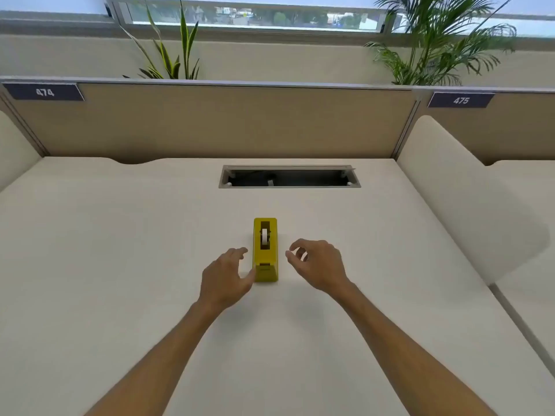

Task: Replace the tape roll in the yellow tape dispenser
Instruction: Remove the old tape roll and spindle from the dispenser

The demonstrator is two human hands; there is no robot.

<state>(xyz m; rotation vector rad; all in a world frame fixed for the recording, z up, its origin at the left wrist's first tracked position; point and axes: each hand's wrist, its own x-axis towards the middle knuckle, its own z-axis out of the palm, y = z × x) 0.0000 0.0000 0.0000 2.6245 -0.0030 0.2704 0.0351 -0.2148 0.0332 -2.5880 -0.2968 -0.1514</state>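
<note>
Yellow tape dispenser [265, 250] sits mid-frame on the bench [120, 250], roll [265, 236] in its slot; left hand [223, 276] and right hand [318, 262] flank it, fingers loosely curled and empty, so steady the base, then lift the roll straight up.

Soft, even daylight fills the scene, coming from the window strip [255, 18] above the desk partition [228, 121]; the panes at either end of it are washed out to pale blue-white. The cream desk [120, 265] below the partition is bright and free of glare. Shadows are faint: a thin dark rim hugs the base of the yellow tape dispenser [265, 250], and pale smudges lie under both forearms. The cable slot [289, 176] between partition and dispenser is dark inside. Wide-angle distortion bows the partition's top edge and splays the desk edges outward. The picture is slightly soft overall, the palm fronds [444, 40] above the partition smeared.
</note>
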